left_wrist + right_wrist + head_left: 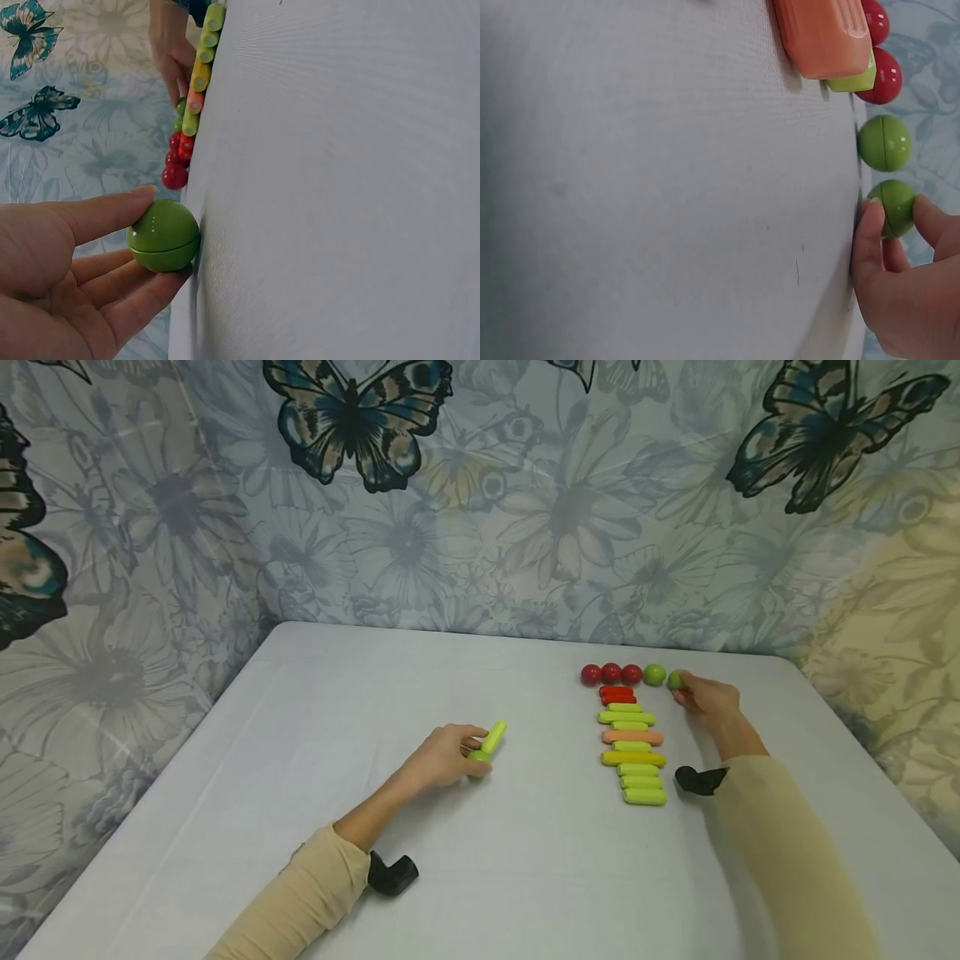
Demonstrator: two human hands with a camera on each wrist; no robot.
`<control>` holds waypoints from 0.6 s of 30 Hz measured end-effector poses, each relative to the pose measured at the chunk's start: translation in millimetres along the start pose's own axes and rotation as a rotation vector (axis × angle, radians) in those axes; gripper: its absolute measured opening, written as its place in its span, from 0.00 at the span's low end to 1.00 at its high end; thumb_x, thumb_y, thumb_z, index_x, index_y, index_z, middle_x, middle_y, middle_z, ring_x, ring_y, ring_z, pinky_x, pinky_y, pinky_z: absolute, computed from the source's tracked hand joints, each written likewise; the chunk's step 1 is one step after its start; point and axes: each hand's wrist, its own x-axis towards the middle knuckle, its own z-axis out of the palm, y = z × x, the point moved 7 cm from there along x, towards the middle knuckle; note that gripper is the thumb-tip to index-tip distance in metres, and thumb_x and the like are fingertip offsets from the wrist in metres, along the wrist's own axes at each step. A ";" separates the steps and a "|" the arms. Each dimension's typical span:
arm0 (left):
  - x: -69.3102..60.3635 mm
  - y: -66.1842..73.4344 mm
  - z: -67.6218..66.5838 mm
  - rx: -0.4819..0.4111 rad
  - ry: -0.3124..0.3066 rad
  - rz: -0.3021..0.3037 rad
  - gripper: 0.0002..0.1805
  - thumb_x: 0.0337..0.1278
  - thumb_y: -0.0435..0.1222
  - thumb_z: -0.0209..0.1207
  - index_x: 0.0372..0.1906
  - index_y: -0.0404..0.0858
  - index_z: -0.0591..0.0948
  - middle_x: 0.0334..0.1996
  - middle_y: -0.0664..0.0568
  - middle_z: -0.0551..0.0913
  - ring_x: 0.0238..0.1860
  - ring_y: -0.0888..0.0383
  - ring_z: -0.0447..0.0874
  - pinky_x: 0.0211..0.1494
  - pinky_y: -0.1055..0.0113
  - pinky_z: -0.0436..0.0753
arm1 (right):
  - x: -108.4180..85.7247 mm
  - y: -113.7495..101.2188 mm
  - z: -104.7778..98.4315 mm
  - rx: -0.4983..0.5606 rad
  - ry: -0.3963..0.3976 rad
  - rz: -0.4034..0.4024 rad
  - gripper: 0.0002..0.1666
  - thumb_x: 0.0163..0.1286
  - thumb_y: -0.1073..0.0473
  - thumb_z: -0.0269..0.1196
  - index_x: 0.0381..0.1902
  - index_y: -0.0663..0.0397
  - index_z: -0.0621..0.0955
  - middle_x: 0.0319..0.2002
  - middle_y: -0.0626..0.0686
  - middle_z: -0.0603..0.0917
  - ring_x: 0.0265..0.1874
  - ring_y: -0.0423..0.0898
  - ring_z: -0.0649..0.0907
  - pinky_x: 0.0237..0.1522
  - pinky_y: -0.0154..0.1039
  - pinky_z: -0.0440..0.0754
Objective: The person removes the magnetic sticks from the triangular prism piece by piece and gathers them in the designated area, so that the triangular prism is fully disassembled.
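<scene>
My left hand (444, 755) pinches a green ball (163, 236) between thumb and fingers, low over the white table. Beside that ball, against the fingertips, a short yellow-green stick (494, 737) slants upward in the head view; whether the hand grips it too I cannot tell. At the back right, my right hand (711, 703) pinches another green ball (895, 208) at the right end of a row. That row also has three red balls (611, 673) and one more green ball (655, 674). A narrow seam circles the green balls.
Below the balls, a column of short sticks runs toward me: red ones (618, 695), yellow-green ones (643, 797), an orange one (632, 737) and a yellow one (633, 759). Patterned butterfly cloth (405, 543) rises behind the white table (360, 685).
</scene>
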 end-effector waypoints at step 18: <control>-0.5 0.8 0.1 0.003 0.002 -0.005 0.30 0.51 0.34 0.69 0.61 0.35 0.75 0.49 0.44 0.82 0.52 0.49 0.80 0.49 0.60 0.80 | 4.0 -1.2 2.4 -0.072 0.032 -0.049 0.38 0.69 0.53 0.58 0.73 0.56 0.60 0.22 0.45 0.77 0.20 0.34 0.81 0.32 0.26 0.81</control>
